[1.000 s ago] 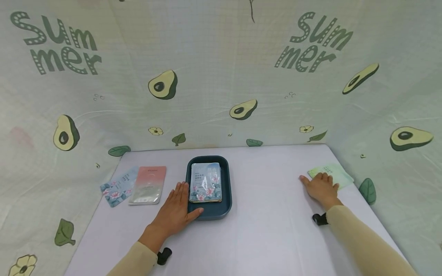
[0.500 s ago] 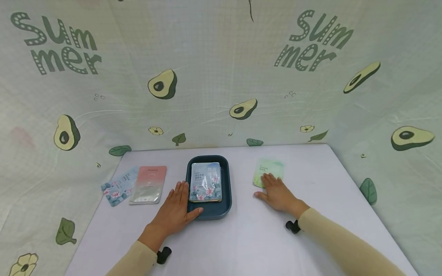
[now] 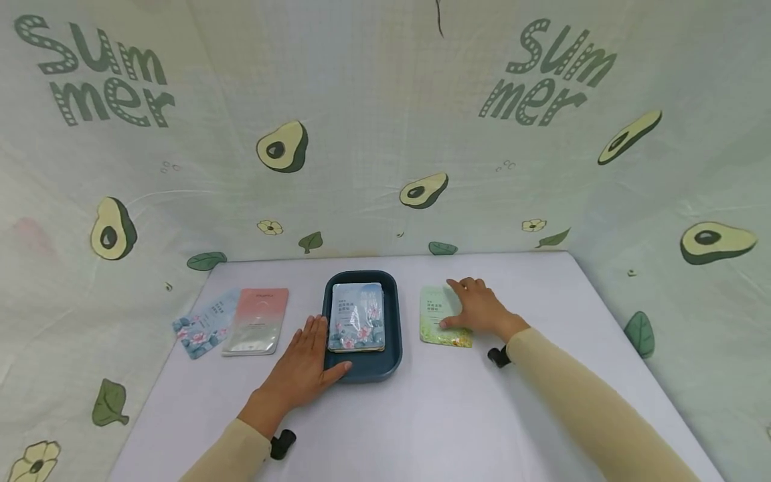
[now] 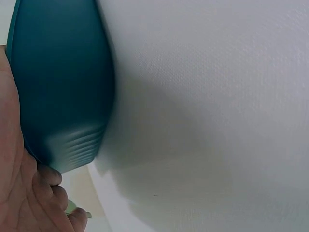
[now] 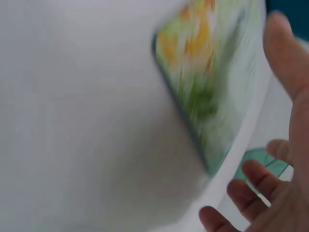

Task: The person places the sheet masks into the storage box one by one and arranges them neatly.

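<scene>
My left hand (image 3: 301, 371) rests with straight fingers along the left side of a dark blue tray (image 3: 369, 369), its thumb over the near left corner. In the left wrist view the tray's outer wall (image 4: 63, 72) stands beside my palm. A stack of blue floral face mask sachets (image 3: 357, 318) lies inside the tray. To the tray's right, a green face mask sachet (image 3: 435, 321) lies flat. My right hand (image 3: 480, 309) hovers at its right side, thumb and fingers spread apart. The right wrist view shows a gap between this hand and the blurred sachet (image 5: 207, 87).
Left of the tray, a pink and silver sachet (image 3: 258, 321) partly covers a blue floral one (image 3: 207, 325) on the white table (image 3: 409, 428). Behind the table hangs a pale cloth (image 3: 361, 221) with avocado prints.
My right hand has brought the green sachet from the table's right edge leftward to near the tray, then lifted its fingers off it. My left hand has stayed at the tray.
</scene>
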Available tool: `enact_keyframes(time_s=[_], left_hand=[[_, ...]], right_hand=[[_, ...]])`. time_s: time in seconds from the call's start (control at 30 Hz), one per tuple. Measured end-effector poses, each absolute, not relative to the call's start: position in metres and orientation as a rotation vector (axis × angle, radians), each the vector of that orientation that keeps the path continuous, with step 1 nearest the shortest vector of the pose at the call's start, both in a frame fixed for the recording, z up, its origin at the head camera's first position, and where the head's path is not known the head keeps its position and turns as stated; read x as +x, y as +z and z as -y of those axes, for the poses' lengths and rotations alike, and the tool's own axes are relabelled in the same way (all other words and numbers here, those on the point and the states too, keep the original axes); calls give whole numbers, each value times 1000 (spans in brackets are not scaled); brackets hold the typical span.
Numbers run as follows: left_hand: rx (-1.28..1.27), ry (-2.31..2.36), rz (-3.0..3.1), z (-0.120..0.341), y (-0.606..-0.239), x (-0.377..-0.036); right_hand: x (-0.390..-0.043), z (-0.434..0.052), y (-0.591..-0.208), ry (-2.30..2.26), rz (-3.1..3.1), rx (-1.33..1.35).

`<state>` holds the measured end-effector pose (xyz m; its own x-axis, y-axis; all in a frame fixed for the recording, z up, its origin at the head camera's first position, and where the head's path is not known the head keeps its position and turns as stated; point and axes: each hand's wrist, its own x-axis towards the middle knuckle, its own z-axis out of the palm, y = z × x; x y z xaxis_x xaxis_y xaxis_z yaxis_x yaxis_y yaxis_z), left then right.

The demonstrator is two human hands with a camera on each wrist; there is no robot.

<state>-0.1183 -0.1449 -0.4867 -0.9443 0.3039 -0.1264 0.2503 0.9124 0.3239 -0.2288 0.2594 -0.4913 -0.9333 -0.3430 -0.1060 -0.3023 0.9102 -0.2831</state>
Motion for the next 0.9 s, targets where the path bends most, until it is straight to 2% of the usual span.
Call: enact_keyframes(time_s=[0.23, 0.9], left_hand=[[420, 452, -2904, 144, -488, -119], [415, 486, -2911, 144, -488, -116]], right_hand=[[-251, -272, -502, -283, -2839, -444], [-237, -266, -502, -365, -2917, -471]])
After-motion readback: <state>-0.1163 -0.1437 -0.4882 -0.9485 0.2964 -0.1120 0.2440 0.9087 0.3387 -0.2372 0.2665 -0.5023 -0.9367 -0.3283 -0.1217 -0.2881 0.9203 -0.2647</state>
